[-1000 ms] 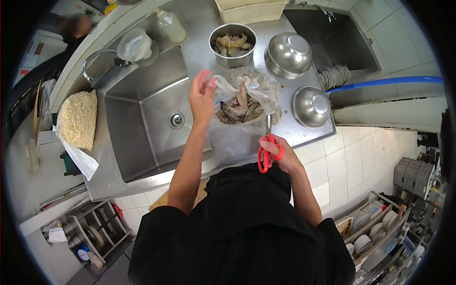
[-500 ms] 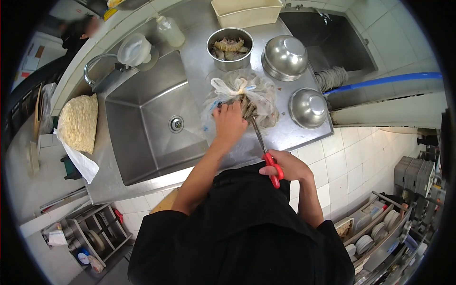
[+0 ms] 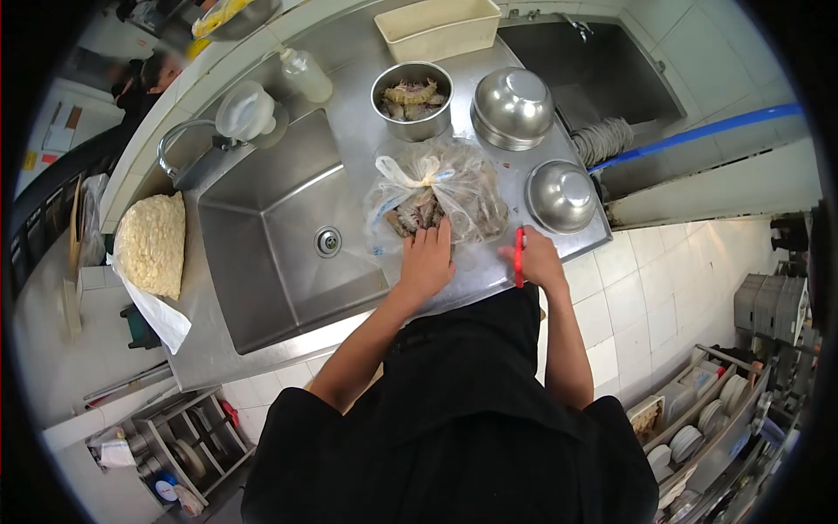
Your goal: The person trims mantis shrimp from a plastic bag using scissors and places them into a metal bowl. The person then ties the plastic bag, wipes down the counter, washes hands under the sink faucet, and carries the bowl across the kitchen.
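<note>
A knotted clear plastic bag [image 3: 484, 179] lies on the steel counter, torn at its near side. Through the hole show greyish-brown mantis shrimp [image 3: 415, 214]. My left hand [image 3: 428, 260] rests at the lower edge of the hole, fingers stretched out, the tips touching the bag or the shrimp. To the right of the bag, my right hand [image 3: 541, 259] grips red-handled scissors [image 3: 519, 262]; their blades cannot be made out. Behind the bag stands a steel pot [image 3: 412, 122] with several shellfish pieces in it.
Left of the bag is a sink [image 3: 271, 297] with a tap [image 3: 164, 148]. Upturned steel bowls [image 3: 513, 100] and a smaller one [image 3: 560, 194] sit at the right. A cream tub [image 3: 445, 35], a bottle [image 3: 305, 77] and a bag of pale pieces [image 3: 150, 249] border the counter. A person [image 3: 144, 83] is beyond.
My right hand has moved forward and the scissors have left the bag. My left hand has come back towards me, and the hole now shows more of the shrimp.
</note>
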{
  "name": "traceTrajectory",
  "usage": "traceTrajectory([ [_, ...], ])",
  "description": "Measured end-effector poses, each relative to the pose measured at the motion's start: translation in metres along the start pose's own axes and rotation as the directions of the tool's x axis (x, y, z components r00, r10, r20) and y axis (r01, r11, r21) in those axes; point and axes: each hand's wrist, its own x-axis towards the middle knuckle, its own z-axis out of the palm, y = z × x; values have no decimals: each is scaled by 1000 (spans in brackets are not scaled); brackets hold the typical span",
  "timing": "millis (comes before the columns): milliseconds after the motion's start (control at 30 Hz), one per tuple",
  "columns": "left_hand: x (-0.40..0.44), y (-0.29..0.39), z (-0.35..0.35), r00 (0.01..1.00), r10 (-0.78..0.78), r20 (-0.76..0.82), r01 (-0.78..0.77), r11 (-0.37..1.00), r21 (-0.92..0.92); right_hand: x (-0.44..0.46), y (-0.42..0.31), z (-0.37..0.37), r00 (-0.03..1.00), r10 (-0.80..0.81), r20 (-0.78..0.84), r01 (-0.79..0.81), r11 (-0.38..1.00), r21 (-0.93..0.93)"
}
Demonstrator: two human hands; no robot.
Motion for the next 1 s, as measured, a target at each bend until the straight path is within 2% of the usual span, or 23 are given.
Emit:
traceTrajectory([
  [67, -10, 2, 12, 999, 7, -34, -5, 998, 55, 2, 0, 11, 994, 38, 102, -24, 990, -138],
  [167, -16, -13, 21, 993, 28, -115, -10, 988, 153, 3, -6, 40, 990, -26, 140, 52, 982, -179],
  [200, -18, -14, 7, 999, -52, -12, 53, 997, 61, 2, -10, 43, 990, -22, 139, 47, 984, -175],
  [233, -21, -20, -4, 988, -122, 99, 125, 992, -25, 0, -14, 45, 979, -26, 204, 55, 989, -137],
  [267, -24, -33, -10, 987, -116, 107, 118, 993, -21, -2, -16, 45, 963, -32, 266, 59, 994, -96],
  [300, -28, -49, -19, 997, -30, 64, 36, 995, -98, -6, -15, 41, 964, -27, 263, 53, 995, -90],
  [333, -28, -58, -31, 999, 50, 11, -47, 984, -171, -10, -12, 33, 958, -105, 268, 127, 989, -68],
  [367, -29, -66, -45, 999, 50, 12, -47, 984, -170, -14, -9, 25, 944, -184, 273, 205, 978, -47],
  [400, -29, -61, -78, 998, 15, 68, -4, 987, -160, -17, -6, 16, 943, -188, 277, 208, 977, -47],
  [467, -23, -45, -129, 992, -35, 118, 52, 988, -145, -22, 4, -2, 973, -79, 215, 81, 997, 1],
  [533, -10, -36, -157, 994, 82, -70, -100, 945, -312, -26, 9, -16, 985, -59, 162, 56, 998, 24],
  [567, -1, -41, -160, 994, 75, -74, -94, 945, -312, -32, 2, -26, 991, -49, 121, 46, 999, 28],
  [600, 11, -48, -164, 992, 52, 114, -11, 942, -335, -35, 1, -28, 991, -54, 124, 52, 998, 26],
  [633, 22, -55, -168, 954, 34, 298, 73, 938, -340, -37, 0, -29, 993, -102, 58, 99, 994, 45],
  [667, 30, -70, -154, 941, 6, 339, 93, 957, -275, -39, -3, -30, 989, -147, -13, 148, 987, 66],
  [700, 33, -79, -141, 941, 11, 338, 84, 960, -265, -41, -11, -31, 988, -150, -22, 151, 986, 76],
  [767, 38, -81, -121, 980, 183, 72, -161, 957, -242, -52, -33, -28, 987, -149, 61, 136, 973, 186],
  [867, 48, -45, -123, 985, 140, 102, -96, 931, -351, -60, -55, -6, 942, -331, 56, 301, 908, 293],
  [1000, 57, -18, -125, 992, 74, 101, -12, 858, -513, -43, -54, 21, 943, -315, 105, 262, 901, 346],
])
